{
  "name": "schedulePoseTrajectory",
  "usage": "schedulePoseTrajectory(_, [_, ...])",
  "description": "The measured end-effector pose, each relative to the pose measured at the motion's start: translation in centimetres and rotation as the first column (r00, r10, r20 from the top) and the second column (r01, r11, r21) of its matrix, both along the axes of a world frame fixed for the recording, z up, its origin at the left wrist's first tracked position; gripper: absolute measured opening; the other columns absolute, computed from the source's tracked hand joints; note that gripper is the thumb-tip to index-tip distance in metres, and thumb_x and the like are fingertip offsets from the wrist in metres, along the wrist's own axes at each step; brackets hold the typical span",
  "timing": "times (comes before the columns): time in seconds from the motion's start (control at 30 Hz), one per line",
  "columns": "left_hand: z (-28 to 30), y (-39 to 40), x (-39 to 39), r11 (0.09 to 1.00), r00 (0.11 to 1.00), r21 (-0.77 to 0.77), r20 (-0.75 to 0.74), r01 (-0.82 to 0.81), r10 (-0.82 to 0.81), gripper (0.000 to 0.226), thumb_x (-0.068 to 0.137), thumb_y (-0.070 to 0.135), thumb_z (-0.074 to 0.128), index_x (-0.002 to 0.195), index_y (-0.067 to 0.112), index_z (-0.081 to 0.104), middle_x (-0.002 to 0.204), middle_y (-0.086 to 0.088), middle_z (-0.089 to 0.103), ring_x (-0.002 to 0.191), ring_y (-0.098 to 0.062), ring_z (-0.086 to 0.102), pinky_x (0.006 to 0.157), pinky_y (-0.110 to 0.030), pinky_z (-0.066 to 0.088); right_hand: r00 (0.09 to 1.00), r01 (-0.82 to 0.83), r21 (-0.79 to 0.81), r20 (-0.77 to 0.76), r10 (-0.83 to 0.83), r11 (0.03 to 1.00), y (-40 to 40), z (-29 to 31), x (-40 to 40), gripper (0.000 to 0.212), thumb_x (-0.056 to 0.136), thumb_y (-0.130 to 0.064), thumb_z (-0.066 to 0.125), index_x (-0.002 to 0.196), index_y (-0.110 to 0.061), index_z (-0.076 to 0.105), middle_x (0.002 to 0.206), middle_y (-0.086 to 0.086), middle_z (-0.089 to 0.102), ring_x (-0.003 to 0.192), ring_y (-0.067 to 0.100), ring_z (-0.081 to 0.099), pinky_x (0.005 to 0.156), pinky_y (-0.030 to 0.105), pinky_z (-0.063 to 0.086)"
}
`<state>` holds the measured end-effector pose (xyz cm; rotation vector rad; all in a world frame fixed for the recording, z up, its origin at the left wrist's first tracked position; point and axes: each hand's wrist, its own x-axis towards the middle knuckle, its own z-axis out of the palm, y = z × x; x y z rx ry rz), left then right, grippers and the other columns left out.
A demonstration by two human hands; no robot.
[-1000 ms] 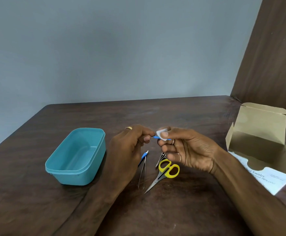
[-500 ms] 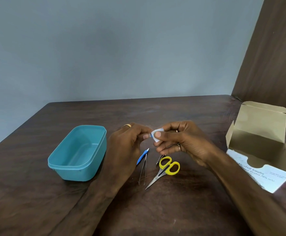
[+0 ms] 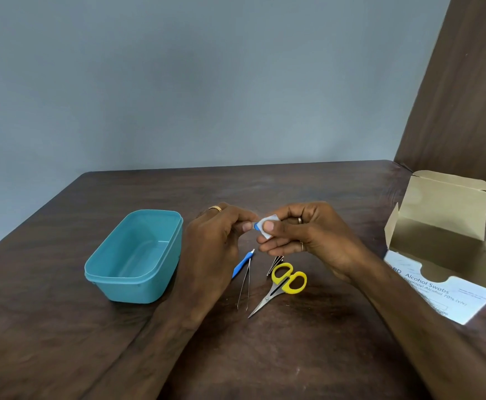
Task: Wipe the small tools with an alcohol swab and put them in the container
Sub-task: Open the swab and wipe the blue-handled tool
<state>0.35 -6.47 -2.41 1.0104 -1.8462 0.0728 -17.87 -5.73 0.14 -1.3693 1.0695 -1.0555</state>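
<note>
Above the tools, both hands pinch a small white and blue alcohol swab packet (image 3: 265,226). My left hand (image 3: 215,241) grips its blue left edge and my right hand (image 3: 308,238) holds the white part with thumb and fingers. Below them on the table lie a blue-handled tool (image 3: 241,264), thin metal tweezers (image 3: 244,288), yellow-handled scissors (image 3: 287,280) and a small metal tool (image 3: 275,262), partly hidden under my right hand. A teal plastic container (image 3: 91,271) stands open and empty, left of my left hand.
An open cardboard box of alcohol swabs (image 3: 438,246) sits at the right edge of the dark wooden table (image 3: 293,356). A grey wall is behind and a brown panel (image 3: 467,96) rises at the right.
Both hands have kept hold of the packet and drawn closer together. My right hand's fingers have shifted their grip on it. The tools on the table have not moved.
</note>
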Motion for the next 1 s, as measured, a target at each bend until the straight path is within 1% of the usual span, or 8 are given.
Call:
schedulePoseTrajectory(0.23, [0.4, 0.3, -0.1, 0.998, 0.994, 0.013, -0.094, -0.063, 0.064, 0.018, 0.083, 0.011, 0.076, 0.100, 0.014, 0.073, 0.092, 0.002, 0.071, 0.080, -0.004, 0.060, 0.070, -0.012, 0.046, 0.999, -0.009, -0.002, 0.050, 0.009, 1.000, 0.2, 0.2, 0.2, 0.021, 0.079, -0.003, 0.076, 0.100, 0.002, 0.073, 0.090, 0.019, 0.077, 0.080, 0.027, 0.077, 0.069, 0.030, 0.062])
schedulePoseTrajectory(0.3, [0.8, 0.7, -0.3, 0.988, 0.975, 0.116, -0.190, -0.098, 0.119, 0.030, 0.083, 0.025, 0.075, 0.111, 0.017, 0.069, 0.098, 0.002, 0.070, 0.081, -0.010, 0.064, 0.070, -0.023, 0.053, 0.998, 0.019, -0.021, 0.055, -0.018, 1.000, 0.2, 0.1, 0.4, 0.018, 0.079, -0.003, 0.077, 0.096, 0.001, 0.073, 0.090, 0.018, 0.078, 0.080, 0.028, 0.077, 0.070, 0.031, 0.063])
schedulePoseTrajectory(0.37, [1.1, 1.0, -0.5, 0.962, 0.939, 0.259, -0.304, -0.084, 0.163, 0.038, 0.081, 0.035, 0.075, 0.115, 0.023, 0.066, 0.095, 0.008, 0.070, 0.078, -0.008, 0.066, 0.068, -0.024, 0.055, 0.996, 0.041, -0.037, 0.080, -0.038, 0.999, 0.3, 0.1, 0.5, 0.015, 0.079, -0.006, 0.078, 0.093, -0.002, 0.074, 0.089, 0.019, 0.077, 0.082, 0.031, 0.077, 0.071, 0.033, 0.063])
schedulePoseTrajectory(0.43, [1.3, 1.1, -0.6, 0.931, 0.876, 0.363, -0.457, 0.027, 0.153, 0.024, 0.080, 0.032, 0.076, 0.101, 0.025, 0.068, 0.079, 0.009, 0.071, 0.065, -0.007, 0.067, 0.061, -0.025, 0.056, 0.994, 0.047, -0.037, 0.099, -0.043, 0.998, 0.4, 0.1, 0.6, 0.017, 0.075, -0.013, 0.078, 0.090, -0.006, 0.074, 0.089, 0.019, 0.077, 0.081, 0.031, 0.077, 0.072, 0.033, 0.063])
schedulePoseTrajectory(0.53, [1.4, 1.1, -0.7, 0.893, 0.759, 0.392, -0.645, 0.221, 0.095, 0.008, 0.081, 0.015, 0.077, 0.084, 0.018, 0.071, 0.071, 0.001, 0.073, 0.057, -0.011, 0.066, 0.055, -0.022, 0.055, 0.994, 0.016, 0.001, 0.106, -0.016, 1.000, 0.4, 0.1, 0.6, 0.021, 0.073, -0.018, 0.078, 0.090, -0.007, 0.073, 0.090, 0.020, 0.077, 0.078, 0.029, 0.077, 0.070, 0.033, 0.063])
schedulePoseTrajectory(0.67, [1.4, 1.2, -0.6, 0.879, 0.766, 0.373, -0.643, 0.297, 0.015, 0.007, 0.081, 0.009, 0.075, 0.082, 0.015, 0.072, 0.073, 0.000, 0.073, 0.065, -0.013, 0.068, 0.058, -0.022, 0.057, 0.989, 0.010, 0.075, 0.147, -0.021, 0.997, 0.4, 0.0, 0.7, 0.033, 0.067, -0.018, 0.080, 0.092, -0.001, 0.067, 0.085, 0.022, 0.075, 0.068, 0.026, 0.075, 0.062, 0.032, 0.062])
schedulePoseTrajectory(0.87, [1.7, 1.2, -0.6, 0.858, 0.717, 0.348, -0.696, 0.377, -0.033, 0.012, 0.080, 0.008, 0.074, 0.081, 0.020, 0.072, 0.076, 0.004, 0.075, 0.073, -0.013, 0.070, 0.060, -0.022, 0.057, 0.956, -0.069, 0.212, 0.292, 0.005, 0.975, 0.4, 0.5, 0.4, 0.013, 0.067, -0.008, 0.076, 0.077, -0.007, 0.069, 0.086, 0.022, 0.075, 0.070, 0.025, 0.076, 0.063, 0.031, 0.063])
schedulePoseTrajectory(1.0, [1.6, 1.3, -0.4, 0.834, 0.663, 0.331, -0.747, 0.442, -0.055, 0.007, 0.077, 0.016, 0.073, 0.083, 0.018, 0.073, 0.077, 0.000, 0.076, 0.074, -0.015, 0.071, 0.062, -0.023, 0.057, 0.931, -0.154, 0.310, 0.365, 0.033, 0.938, 0.5, 0.6, 0.1, 0.022, 0.072, -0.001, 0.068, 0.094, 0.000, 0.068, 0.091, 0.022, 0.076, 0.077, 0.027, 0.077, 0.067, 0.033, 0.064])
